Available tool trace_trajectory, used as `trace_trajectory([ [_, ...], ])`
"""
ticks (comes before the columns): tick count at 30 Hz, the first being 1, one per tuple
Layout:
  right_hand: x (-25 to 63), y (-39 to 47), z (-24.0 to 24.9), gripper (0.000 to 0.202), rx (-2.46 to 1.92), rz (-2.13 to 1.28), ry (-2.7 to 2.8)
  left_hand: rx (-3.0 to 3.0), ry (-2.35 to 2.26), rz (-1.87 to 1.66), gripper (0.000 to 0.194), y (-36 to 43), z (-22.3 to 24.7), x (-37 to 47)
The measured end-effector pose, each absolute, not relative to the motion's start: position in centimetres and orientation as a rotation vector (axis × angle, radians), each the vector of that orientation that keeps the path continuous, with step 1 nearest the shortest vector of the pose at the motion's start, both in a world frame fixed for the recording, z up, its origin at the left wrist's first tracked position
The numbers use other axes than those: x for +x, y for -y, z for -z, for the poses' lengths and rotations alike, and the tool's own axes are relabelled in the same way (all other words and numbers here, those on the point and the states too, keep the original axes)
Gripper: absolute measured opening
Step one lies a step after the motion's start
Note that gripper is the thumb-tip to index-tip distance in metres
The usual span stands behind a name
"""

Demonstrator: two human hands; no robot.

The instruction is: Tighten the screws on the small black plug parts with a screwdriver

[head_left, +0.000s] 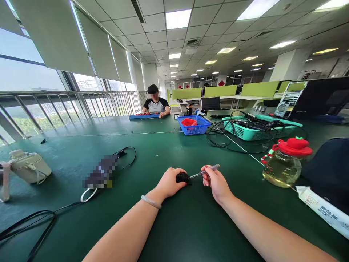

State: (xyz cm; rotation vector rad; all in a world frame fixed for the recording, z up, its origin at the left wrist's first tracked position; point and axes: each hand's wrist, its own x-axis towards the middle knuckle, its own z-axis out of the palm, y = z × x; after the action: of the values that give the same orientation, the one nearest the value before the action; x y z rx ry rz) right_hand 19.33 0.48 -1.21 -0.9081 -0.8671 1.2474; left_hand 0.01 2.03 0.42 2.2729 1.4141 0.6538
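On the dark green table, in front of me, my left hand is closed around a small rounded black object, thumb and fingers at its sides. The palm hides part of it, and I cannot make out its exact kind. My right hand pinches a slim screwdriver with a silver shaft and a pale handle end. The shaft slants down to the left, its tip at or very near the black object's right side; whether it touches I cannot tell.
A blue basket holds red trays. Cables spill from a green basket. At right are a red-lidded jar and a white packet. A blurred dark device and a beige bottle lie left. Opposite sits a person.
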Motion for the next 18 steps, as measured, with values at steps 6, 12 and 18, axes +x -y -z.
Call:
trace_trajectory([
  [6,19.35,-0.42,1.20,0.037,-0.900,-1.216,0.883,2.280,-1.409,-0.670,0.039,-2.10,-0.30,0.03],
  [12,19.32,-0.41,1.15,0.039,-0.883,-1.232,0.847,2.281,-1.404,-0.680,0.039,-2.23,-0.09,-0.05],
  [18,19.27,-0.35,1.08,0.038,-0.885,-1.243,0.848,2.297,-1.383,-0.693,0.040,-2.40,0.23,-0.19],
])
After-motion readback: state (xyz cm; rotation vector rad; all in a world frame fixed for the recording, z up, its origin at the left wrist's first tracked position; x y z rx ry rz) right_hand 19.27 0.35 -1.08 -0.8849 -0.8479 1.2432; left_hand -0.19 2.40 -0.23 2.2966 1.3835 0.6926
